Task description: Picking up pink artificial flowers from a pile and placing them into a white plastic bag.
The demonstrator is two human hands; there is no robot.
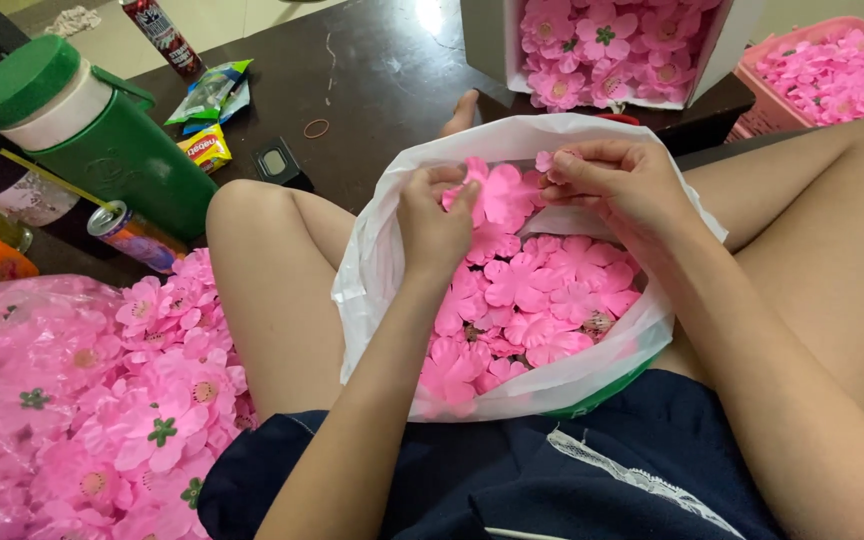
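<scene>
A white plastic bag (377, 265) full of loose pink fabric petals (542, 290) rests in my lap between my legs. Over its far rim my left hand (434, 222) and my right hand (617, 180) both pinch the same pink petal piece (504, 192). The left fingers grip its left edge, the right fingers its upper right corner.
Finished pink flowers lie heaped at my left (122, 400), in a white box (612, 45) and in a pink basket (832, 70) ahead. A green jug (102, 140), a drink can (132, 235), a bottle (164, 35) and snack packets (210, 95) stand on the dark floor.
</scene>
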